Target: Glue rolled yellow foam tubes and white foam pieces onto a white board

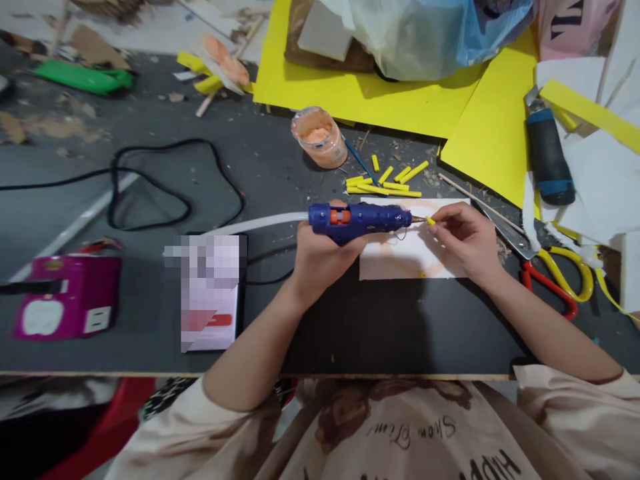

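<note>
"Grasping what with the left hand (pixel 323 257)?"

"Clenched round a blue hot-glue gun (pixel 367 223), with its nozzle aimed toward the right hand (pixel 465 241) and a long white stick (pixel 265 221) running out of the back."

"And pinching what with the right?"

"Holding a small yellow piece (pixel 431 221) between thumb and finger, right at the nozzle tip; too small to tell touching from just short of it."

"Held over what?"

"Over a sheet of white paper (pixel 370 263) with a faint orange ring on it, flat on the dark counter (pixel 360 333)."

"And near the front edge?"

"To the left, a smartphone (pixel 213 293) with a pixelated screen, then a magenta box (pixel 75 300); to the right, scissors (pixel 523 245) with red and yellow at the handles."

"Farther back?"

"Just beyond the paper, a loose cluster of short yellow sticks (pixel 403 187). Behind those, to the left, an open jar (pixel 330 152) of something orange. Off to the right, a cutter (pixel 550 157) with a black-and-blue handle."

"And farthest?"

"Large yellow sheets (pixel 300 87), partly under a translucent plastic bag (pixel 420 40)."
</note>
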A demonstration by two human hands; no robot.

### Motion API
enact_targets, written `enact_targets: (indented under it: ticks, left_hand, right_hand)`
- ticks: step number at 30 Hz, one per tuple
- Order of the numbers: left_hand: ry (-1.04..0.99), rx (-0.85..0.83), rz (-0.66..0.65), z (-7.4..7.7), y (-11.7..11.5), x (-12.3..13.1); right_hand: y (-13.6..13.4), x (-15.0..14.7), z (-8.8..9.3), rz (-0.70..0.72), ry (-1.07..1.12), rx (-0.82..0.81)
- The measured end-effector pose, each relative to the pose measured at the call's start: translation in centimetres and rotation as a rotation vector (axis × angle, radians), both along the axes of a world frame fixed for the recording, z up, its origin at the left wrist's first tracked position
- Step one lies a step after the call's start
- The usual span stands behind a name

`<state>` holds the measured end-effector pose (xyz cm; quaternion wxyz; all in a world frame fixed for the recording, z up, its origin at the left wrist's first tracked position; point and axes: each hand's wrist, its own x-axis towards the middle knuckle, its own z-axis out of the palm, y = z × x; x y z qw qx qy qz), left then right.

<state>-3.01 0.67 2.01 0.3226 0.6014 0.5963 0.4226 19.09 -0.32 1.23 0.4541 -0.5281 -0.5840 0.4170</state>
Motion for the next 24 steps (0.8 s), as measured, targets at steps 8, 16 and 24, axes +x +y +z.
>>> enact_targets:
  ticks: [8,16,24]
  left_hand:
    - [-0.028,-0.012,0.048,0.2,0.1,0.3]
    - [-0.022,-0.054,0.072,-0.2,0.1,-0.2]
    - [0.010,-0.024,0.205,0.0,0.7,-0.4]
  right_hand:
    - [0.0,0.0,0.1,-0.012,0.016,-0.026]
    - [0.0,-0.2,0.4,-0.023,0.077,-0.070]
    - [0.6,0.8,1.9,-0.050,0.129,-0.094]
